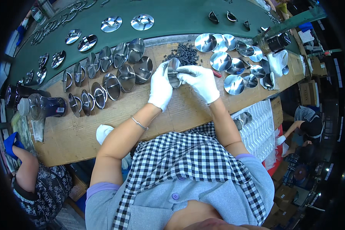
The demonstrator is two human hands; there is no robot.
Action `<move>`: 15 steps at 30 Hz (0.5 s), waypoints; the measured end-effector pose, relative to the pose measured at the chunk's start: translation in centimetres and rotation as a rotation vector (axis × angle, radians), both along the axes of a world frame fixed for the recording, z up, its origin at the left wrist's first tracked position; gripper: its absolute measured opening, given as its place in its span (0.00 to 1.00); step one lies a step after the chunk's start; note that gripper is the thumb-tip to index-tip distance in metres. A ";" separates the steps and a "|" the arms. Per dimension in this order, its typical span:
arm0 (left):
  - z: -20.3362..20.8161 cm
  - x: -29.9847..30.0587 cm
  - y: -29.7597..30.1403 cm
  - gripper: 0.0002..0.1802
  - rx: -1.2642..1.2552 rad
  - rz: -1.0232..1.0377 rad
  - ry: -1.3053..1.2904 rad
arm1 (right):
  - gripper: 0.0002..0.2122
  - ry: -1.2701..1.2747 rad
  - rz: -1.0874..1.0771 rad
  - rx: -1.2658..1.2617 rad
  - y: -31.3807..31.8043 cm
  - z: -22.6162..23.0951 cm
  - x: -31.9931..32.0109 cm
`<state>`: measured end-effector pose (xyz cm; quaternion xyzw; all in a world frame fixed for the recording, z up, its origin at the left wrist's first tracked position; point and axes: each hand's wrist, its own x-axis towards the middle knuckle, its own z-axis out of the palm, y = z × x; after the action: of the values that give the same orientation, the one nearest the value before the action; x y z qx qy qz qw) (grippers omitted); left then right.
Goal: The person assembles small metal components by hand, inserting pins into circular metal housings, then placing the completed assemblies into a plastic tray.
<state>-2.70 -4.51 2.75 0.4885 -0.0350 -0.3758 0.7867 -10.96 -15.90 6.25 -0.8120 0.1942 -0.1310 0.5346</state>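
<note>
Workbench (188, 113), disc (173, 66) in 2 hands (160, 89) (201, 82)

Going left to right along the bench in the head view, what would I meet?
Clear lidded jar, two rows of metal discs, gloved left hand, held disc, gloved right hand, right group's lowest shiny disc, whitish plastic bag.

Bench (176, 117), brown-topped: left discs (143, 69) in two rows; dark plugs (184, 54), heaped, centre rear; red item (217, 74) beside the right discs (220, 61), these grouped, some overlapping; clear jar (44, 106), left end. Green belt (180, 19), behind: belt discs (142, 22), spaced out; curved metal pieces (56, 27), left; small dark pieces (231, 16), right
</note>
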 end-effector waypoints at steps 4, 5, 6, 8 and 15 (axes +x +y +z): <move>-2.3 0.3 -0.1 0.16 0.127 0.061 -0.516 | 0.10 -0.013 -0.010 -0.061 0.4 0.2 0.0; -2.7 0.4 -0.2 0.16 0.198 0.074 -0.686 | 0.10 -0.010 -0.009 -0.062 0.5 0.3 0.0; -3.1 0.3 -0.2 0.16 0.197 0.075 -0.684 | 0.09 -0.050 0.012 -0.252 0.7 0.3 0.1; -1.0 0.2 0.3 0.15 0.307 0.112 -0.923 | 0.09 -0.090 0.028 -0.444 0.6 0.2 0.1; -1.0 0.0 -0.3 0.16 -0.080 -0.061 -0.137 | 0.15 -0.040 -0.044 -0.101 -1.3 1.6 0.4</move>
<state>-2.69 -4.83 1.71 0.4800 -0.1186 -0.3634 0.7896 -10.61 -17.23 7.86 -0.8307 0.1943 -0.1683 0.4939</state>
